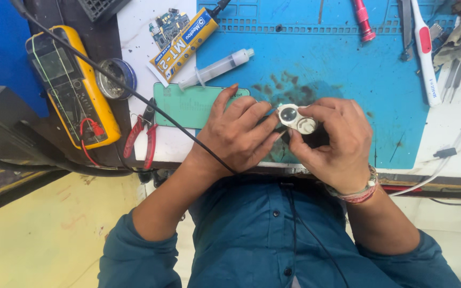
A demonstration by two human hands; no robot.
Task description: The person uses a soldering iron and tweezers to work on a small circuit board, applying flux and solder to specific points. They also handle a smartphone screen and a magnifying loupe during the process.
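Blue mat (348, 69) covered most of the surface. Near its front edge, left hand (238, 136) and right hand (334, 141) both gripped a small silver loupe (296, 118), fingertips pinching its opposite ends, lens up. Green card (185, 105) lay just beside the left hand; syringe (217, 68) behind it; yellow meter (73, 85) at the left edge.
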